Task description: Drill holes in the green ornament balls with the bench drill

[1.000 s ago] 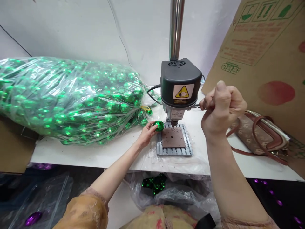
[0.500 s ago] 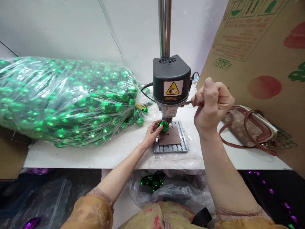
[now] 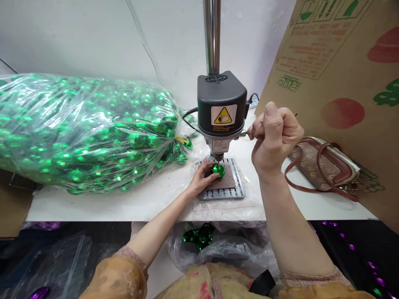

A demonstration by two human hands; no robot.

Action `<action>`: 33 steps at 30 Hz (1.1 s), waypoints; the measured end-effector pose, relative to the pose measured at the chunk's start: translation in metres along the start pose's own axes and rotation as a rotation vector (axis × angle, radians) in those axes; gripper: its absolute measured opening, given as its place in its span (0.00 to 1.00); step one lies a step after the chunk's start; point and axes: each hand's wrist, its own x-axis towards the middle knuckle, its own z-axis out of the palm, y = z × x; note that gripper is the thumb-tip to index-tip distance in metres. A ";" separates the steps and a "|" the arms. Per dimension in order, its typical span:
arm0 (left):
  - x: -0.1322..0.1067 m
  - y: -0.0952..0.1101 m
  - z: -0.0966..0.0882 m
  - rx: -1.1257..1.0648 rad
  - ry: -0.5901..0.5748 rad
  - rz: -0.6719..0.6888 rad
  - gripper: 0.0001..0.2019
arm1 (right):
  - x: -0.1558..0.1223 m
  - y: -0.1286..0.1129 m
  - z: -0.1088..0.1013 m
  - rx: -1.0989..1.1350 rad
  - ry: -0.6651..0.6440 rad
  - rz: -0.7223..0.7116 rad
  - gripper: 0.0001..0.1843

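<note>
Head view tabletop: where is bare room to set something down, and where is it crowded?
Bare tabletop runs along the front edge, between the bag of green baubles and the drill base; another patch lies in front of the handbag. Crowded under the drill head: left hand holds a green bauble there, right hand grips the lever.

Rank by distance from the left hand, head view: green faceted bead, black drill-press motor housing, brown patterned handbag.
1. Green faceted bead: pinched in the left hand, on the brown pad.
2. Black drill-press motor housing: just above and behind the hand.
3. Brown patterned handbag: far right on the white table, beyond the right hand gripping a thin metal lever.
</note>
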 end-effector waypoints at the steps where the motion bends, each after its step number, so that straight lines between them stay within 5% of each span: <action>1: -0.002 0.000 0.000 0.036 -0.004 0.007 0.29 | 0.000 0.000 0.000 0.005 -0.003 -0.007 0.28; 15: -0.006 -0.003 0.003 0.209 0.013 0.063 0.25 | -0.005 -0.001 -0.004 0.059 -0.021 -0.028 0.26; 33: -0.007 -0.008 0.006 0.187 0.048 0.045 0.27 | -0.028 0.016 -0.012 0.156 0.012 -0.273 0.28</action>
